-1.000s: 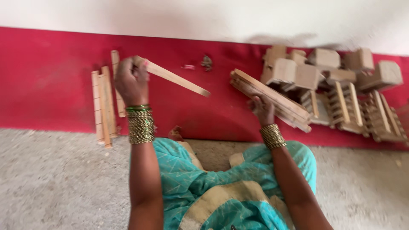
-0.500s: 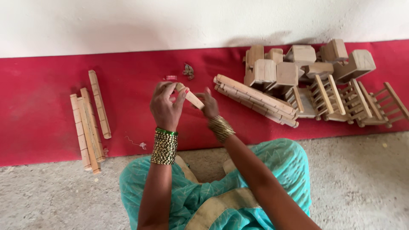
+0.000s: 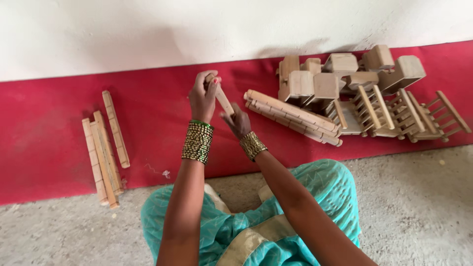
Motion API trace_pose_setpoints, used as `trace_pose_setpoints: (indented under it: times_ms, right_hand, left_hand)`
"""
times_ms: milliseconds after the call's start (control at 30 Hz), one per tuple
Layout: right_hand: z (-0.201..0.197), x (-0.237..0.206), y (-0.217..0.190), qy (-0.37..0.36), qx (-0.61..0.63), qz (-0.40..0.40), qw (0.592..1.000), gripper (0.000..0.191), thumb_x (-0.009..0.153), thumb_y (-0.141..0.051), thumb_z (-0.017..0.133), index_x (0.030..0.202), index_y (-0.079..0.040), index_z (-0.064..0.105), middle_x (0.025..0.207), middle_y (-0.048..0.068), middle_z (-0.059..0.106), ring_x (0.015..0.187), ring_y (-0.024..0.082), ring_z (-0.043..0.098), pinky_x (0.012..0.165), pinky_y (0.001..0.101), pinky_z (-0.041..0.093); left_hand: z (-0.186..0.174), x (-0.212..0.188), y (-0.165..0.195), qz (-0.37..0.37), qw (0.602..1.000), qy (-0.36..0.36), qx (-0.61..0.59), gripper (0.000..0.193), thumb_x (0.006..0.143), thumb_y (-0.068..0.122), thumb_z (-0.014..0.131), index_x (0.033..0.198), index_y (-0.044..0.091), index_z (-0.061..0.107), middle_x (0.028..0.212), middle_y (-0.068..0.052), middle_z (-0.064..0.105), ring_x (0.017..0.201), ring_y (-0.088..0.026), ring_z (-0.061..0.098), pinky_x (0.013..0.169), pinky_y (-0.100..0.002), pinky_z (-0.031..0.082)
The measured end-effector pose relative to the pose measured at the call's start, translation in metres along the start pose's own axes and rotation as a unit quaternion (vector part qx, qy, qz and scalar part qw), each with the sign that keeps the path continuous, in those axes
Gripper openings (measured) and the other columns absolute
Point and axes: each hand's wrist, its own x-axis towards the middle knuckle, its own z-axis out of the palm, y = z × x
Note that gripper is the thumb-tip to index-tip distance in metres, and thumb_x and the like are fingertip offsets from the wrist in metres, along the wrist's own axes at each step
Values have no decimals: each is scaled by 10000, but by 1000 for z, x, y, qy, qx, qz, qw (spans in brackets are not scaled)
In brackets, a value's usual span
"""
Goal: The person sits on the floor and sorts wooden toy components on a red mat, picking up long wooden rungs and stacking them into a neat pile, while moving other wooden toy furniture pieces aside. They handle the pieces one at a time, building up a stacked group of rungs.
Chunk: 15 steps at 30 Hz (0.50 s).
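I am holding a wooden strip (image 3: pixel 222 98) up in front of me with both hands: my left hand (image 3: pixel 203 97) is gripping its upper end, fingers wrapped around it, and my right hand (image 3: pixel 238 122) is closing on its lower end, so the strip is slanting between the two above the red mat (image 3: pixel 49 113). Neither hand is spread wide; both are pinching narrow on this one piece. Off to my left, a small group of similar strips (image 3: pixel 102 150) is lying side by side on the mat, one of them angled apart from the rest. To my right, a longer stack of strips (image 3: pixel 290 117) is lying just beside my right hand, and behind it a heap of wooden blocks (image 3: pixel 340 74) and slatted wooden frames (image 3: pixel 394 113) is leaning against the white wall (image 3: pixel 148 34). Judging from how things lie, I am working through the strips one at a time: a few look sorted to the left, while the bigger stack on the right looks untouched, so I reckon most of the work is left.
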Motion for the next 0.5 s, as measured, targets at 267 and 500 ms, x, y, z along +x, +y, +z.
trace_pose_setpoints:
  times_ms: [267, 500]
  right_hand:
    - [-7, 47, -34, 53, -58, 121, 989, 402, 1032, -251, 630, 1325, -6, 506, 662, 109, 650, 508, 228, 636, 394, 336, 532]
    - [-72, -16, -30, -53, -108, -93, 988, 405, 880, -337, 833, 1112, -96, 605, 680, 67, 710, 564, 199, 700, 479, 351, 538]
  left_hand:
    - [71, 22, 33, -12, 982, 147, -120, 279, 1061, 348, 529, 1059, 72, 571, 715, -9, 575, 530, -62, 522, 422, -225, 460]
    - [-35, 63, 92, -75, 892, 209, -393, 505, 1002, 585, 453, 886, 105, 555, 571, 0, 518, 415, -103, 478, 350, -276, 433]
